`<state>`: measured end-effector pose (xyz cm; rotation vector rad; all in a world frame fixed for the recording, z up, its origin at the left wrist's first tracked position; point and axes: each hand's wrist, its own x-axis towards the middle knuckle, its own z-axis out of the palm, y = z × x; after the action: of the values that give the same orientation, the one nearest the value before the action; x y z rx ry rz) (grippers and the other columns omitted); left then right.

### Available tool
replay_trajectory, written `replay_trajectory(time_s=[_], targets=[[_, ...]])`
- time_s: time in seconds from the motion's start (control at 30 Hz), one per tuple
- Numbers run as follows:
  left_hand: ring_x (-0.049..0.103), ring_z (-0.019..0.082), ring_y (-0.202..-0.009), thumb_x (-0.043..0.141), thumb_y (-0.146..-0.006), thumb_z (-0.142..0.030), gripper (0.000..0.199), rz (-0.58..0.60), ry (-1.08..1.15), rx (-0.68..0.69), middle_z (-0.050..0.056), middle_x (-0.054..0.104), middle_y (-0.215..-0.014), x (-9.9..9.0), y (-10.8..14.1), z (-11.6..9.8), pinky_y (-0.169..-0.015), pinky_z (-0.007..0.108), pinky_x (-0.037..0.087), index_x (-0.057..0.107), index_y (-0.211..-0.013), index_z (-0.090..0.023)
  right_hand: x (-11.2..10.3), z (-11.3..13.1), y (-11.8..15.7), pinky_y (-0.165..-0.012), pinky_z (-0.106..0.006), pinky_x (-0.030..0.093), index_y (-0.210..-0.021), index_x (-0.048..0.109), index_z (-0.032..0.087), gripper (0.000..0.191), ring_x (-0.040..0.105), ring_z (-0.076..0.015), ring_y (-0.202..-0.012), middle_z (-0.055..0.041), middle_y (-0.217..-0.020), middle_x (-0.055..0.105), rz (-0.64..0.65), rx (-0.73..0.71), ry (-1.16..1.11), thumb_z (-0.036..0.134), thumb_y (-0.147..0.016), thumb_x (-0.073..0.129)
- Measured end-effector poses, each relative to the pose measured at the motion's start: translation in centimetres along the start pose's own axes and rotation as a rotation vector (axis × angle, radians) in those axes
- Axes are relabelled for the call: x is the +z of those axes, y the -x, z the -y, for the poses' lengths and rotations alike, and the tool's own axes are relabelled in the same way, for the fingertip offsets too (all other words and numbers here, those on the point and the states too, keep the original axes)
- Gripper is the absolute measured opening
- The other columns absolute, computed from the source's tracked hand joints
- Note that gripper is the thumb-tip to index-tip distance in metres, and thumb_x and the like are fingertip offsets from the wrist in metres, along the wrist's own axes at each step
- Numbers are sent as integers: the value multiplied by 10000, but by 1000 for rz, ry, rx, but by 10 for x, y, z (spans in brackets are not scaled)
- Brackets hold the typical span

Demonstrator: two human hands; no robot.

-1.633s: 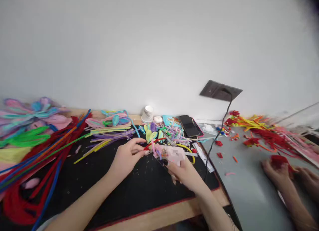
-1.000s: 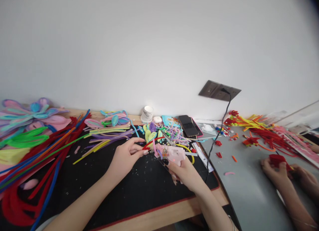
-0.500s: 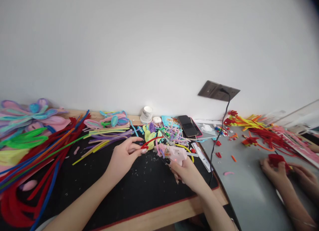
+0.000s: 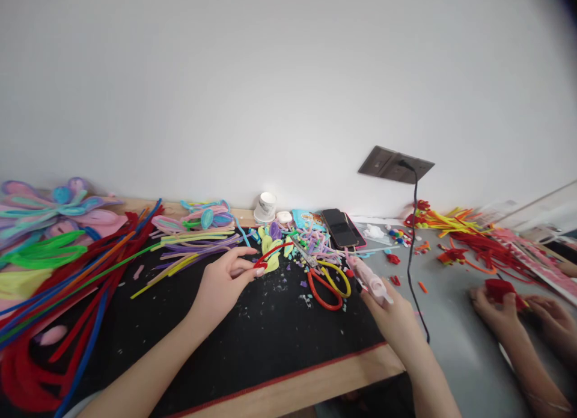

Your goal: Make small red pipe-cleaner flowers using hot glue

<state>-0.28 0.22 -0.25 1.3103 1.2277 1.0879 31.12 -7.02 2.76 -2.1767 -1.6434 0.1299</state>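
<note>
My left hand pinches a red pipe cleaner, whose free end points up and to the right above the black mat. Over the mat's right edge, my right hand is wrapped round a pale pink glue gun. Between my hands lie scissors with red and yellow handles. Yellow looped pieces and many small pastel clippings are spread just behind them.
Bundled pipe cleaners cover the left side. Phones and a paper cup stand at the back. A black cord hangs from the wall socket. At right, another person's hands hold a red piece.
My right hand has moved right with the glue gun, away from the red pipe cleaner, uncovering the scissors' handles. The cord has shifted right. My left hand is nearly still.
</note>
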Motion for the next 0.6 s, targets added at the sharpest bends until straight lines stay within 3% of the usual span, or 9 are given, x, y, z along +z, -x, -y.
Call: replay_trajectory(time_s=[0.1,0.33,0.47,0.6], targets=[[702,238,-769,686,-702,-334,354,2,8,4,29,743,-732,0,0,0,-774,364,524,580,-1004,-181,-2,-23,0,-575,-289,438,-1016,547,200,260,670,-270,-735,-104,-803,690,58,131,175,350,-832,440],[700,220,-751,688,-706,-335,345,15,12,4,17,744,-725,1,0,0,-753,333,516,579,-1001,-193,10,-65,-19,-621,-326,441,-1032,507,62,257,654,-297,-771,-220,-856,667,31,193,401,221,-853,414],[693,211,-734,693,-700,-340,362,34,6,-7,24,747,-741,1,-1,-1,-772,338,505,575,-1006,-187,11,-74,-31,-735,-371,473,-1092,519,-12,363,640,-330,-905,-270,-947,646,22,198,458,231,-824,498],[692,219,-728,696,-690,-335,370,64,19,-19,27,741,-721,3,0,-3,-748,335,510,578,-1004,-178,4,-64,-32,-862,-453,439,-1114,567,28,420,575,-369,-1047,-261,-1065,618,-16,210,477,315,-810,526]])
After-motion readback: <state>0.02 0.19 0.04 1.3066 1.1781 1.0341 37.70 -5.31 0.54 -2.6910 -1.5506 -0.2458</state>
